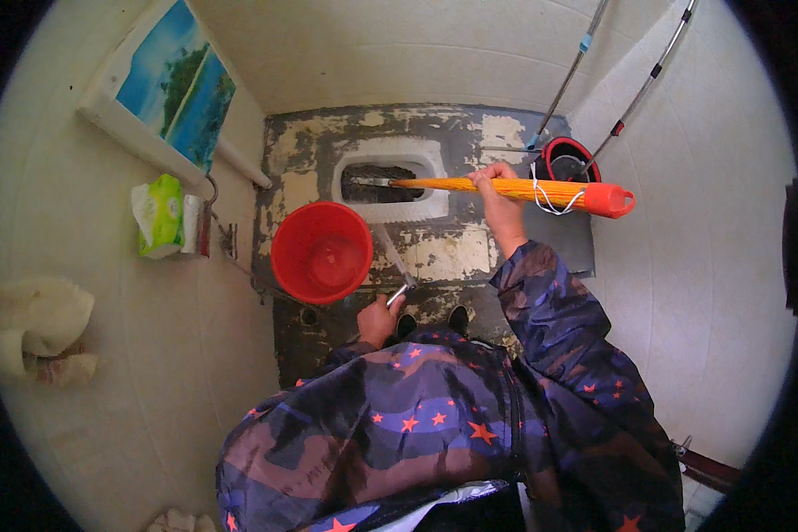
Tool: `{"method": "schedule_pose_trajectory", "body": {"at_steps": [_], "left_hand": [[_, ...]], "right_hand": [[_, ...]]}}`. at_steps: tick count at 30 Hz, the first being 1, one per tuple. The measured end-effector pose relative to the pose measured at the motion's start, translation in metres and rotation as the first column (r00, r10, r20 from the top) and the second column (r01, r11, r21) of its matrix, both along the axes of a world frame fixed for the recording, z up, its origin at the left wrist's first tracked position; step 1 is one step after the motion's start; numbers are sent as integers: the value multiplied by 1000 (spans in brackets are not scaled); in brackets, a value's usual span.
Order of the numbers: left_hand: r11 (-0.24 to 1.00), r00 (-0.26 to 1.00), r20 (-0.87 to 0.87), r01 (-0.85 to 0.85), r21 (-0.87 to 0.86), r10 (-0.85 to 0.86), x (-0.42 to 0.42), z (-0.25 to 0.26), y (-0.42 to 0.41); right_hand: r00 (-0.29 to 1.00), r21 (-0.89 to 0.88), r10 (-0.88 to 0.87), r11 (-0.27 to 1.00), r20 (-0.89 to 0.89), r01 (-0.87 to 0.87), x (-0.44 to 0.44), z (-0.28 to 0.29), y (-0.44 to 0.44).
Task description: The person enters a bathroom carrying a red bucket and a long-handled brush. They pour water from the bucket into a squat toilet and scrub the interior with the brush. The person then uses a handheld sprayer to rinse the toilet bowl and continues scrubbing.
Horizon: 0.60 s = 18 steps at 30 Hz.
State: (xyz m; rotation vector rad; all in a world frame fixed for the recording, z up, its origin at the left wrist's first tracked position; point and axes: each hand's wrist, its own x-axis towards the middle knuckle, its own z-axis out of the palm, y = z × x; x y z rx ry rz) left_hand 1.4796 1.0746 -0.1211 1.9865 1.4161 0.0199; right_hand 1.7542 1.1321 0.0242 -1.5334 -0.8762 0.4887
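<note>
My right hand (500, 199) grips the orange wood-patterned handle (452, 184) of a long brush-like tool with a red end cap and a white cord. The tool's pale head (371, 181) reaches into the dark basin of a white squat toilet (399, 211). Low in the middle, my left hand (377, 320) is closed around a small metal spray nozzle (397, 295). Water streams from the nozzle up towards the toilet's front rim. A red plastic bucket (322, 253) stands just left of the stream, with what looks like a little water inside.
At the back right, a black bucket with a red rim (566, 161) stands near two metal poles (638, 93). On the left wall are a cistern (129, 143) with a landscape picture, a green tissue pack (161, 216) and a pale cloth (39, 319). The floor (452, 256) is worn and patchy.
</note>
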Motion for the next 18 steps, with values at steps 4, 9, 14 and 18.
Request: {"method": "schedule_pose_trajectory", "body": {"at_steps": [4, 9, 14, 18], "left_hand": [[989, 987, 67, -146, -26, 148, -10, 13, 12], [930, 905, 213, -361, -73, 368, -47, 36, 22], [723, 700, 235, -562, -403, 675, -84, 13, 30], [378, 453, 55, -664, -645, 890, -99, 17, 39]], "right_hand": [[1000, -24, -25, 999, -9, 25, -6, 5, 0], [993, 44, -17, 999, -116, 22, -16, 7, 4], [996, 76, 11, 997, -91, -5, -5, 19, 15], [978, 101, -1, 995, -207, 22, -3, 22, 25]]}}
